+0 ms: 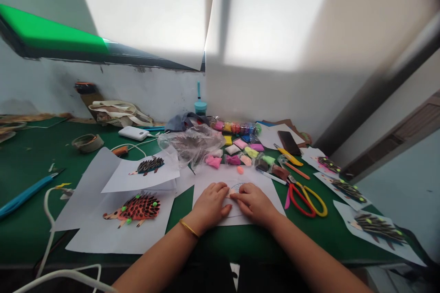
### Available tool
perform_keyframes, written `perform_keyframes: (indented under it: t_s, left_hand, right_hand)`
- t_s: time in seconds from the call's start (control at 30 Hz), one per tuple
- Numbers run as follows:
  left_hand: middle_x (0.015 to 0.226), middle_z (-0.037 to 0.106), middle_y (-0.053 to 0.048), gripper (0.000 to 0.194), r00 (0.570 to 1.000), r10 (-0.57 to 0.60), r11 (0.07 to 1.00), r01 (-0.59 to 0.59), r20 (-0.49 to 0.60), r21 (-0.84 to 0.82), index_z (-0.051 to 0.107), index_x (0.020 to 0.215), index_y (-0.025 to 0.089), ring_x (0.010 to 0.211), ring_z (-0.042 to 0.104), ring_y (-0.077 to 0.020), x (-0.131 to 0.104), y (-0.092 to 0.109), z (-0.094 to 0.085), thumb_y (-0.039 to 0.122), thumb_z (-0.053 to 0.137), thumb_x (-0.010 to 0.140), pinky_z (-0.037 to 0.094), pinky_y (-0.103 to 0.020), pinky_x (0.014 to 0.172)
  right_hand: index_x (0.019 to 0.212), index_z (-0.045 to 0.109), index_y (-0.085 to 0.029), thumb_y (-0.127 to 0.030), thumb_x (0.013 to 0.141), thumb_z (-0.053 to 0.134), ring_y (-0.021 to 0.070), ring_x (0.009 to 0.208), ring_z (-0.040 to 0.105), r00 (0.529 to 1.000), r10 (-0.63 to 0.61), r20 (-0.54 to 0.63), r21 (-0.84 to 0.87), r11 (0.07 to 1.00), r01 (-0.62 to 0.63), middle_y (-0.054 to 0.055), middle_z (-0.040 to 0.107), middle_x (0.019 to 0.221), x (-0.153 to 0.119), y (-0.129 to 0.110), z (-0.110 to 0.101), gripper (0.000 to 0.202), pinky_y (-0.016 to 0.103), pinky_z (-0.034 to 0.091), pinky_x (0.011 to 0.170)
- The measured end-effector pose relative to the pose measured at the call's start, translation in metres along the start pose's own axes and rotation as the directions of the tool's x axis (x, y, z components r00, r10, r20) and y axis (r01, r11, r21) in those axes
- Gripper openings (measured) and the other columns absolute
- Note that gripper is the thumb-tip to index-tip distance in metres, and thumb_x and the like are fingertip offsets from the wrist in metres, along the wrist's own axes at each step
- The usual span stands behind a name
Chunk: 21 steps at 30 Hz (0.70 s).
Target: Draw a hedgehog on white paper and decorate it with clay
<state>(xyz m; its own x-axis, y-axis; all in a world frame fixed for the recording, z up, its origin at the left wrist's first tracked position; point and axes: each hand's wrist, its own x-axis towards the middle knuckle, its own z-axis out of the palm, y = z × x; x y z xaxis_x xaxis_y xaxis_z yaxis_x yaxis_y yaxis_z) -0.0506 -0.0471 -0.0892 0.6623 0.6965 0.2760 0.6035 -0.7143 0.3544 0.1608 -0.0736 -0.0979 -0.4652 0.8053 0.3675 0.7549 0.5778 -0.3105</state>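
Observation:
A white sheet of paper [202, 183] lies in front of me, with a blue-lined drawing [237, 186] partly covered by my hands. On the drawing, a small flat piece of peach modelling clay [232, 191] shows between my fingertips. My left hand [212, 202] rests on the sheet, fingers extended and lying close together at the clay's left side. From the right, my right hand [254, 201] touches the clay with outstretched fingertips; its other fingers are bent slightly. A little orange-pink clay lump [239, 170] sits on the sheet's upper part.
Several clay packets [233, 149] and a crumpled plastic bag [192, 144] lie behind the sheet. Scissors [302, 199], a white pen [271, 176] and a yellow cutter [288, 154] are at right. Hedgehog pictures [139, 208] flank both sides. A blue tool [25, 197] lies far left.

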Motion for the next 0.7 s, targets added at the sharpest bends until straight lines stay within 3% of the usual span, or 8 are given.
perform_keyframes:
  t_s: [0.17,0.7]
  left_hand:
    - [0.123,0.057,-0.009,0.042,1.000,-0.008,1.000,0.008,-0.005,-0.008,0.055,0.119,0.020,0.115,0.052,-0.0272,0.0006,-0.0001,-0.0006,0.025,0.066,0.079,0.042,-0.044,0.104]
    - [0.124,0.057,-0.009,0.039,1.000,-0.011,1.000,0.011,-0.007,-0.010,0.056,0.117,0.020,0.116,0.052,-0.0273,0.0006,0.0006,-0.0003,0.026,0.066,0.080,0.042,-0.044,0.104]
  right_hand:
    - [0.122,0.064,-0.027,-0.020,0.086,0.056,0.0205,0.086,0.049,0.999,0.001,0.047,-0.032,0.999,0.001,0.006,0.055,0.092,0.0021,-0.0037,-0.0025,0.038,0.034,0.041,0.080]
    - [0.121,0.064,-0.024,-0.021,0.089,0.054,0.0209,0.088,0.050,0.999,0.024,0.020,-0.017,1.000,-0.024,0.006,0.056,0.093,0.0021,-0.0028,-0.0022,0.034,0.034,0.042,0.080]
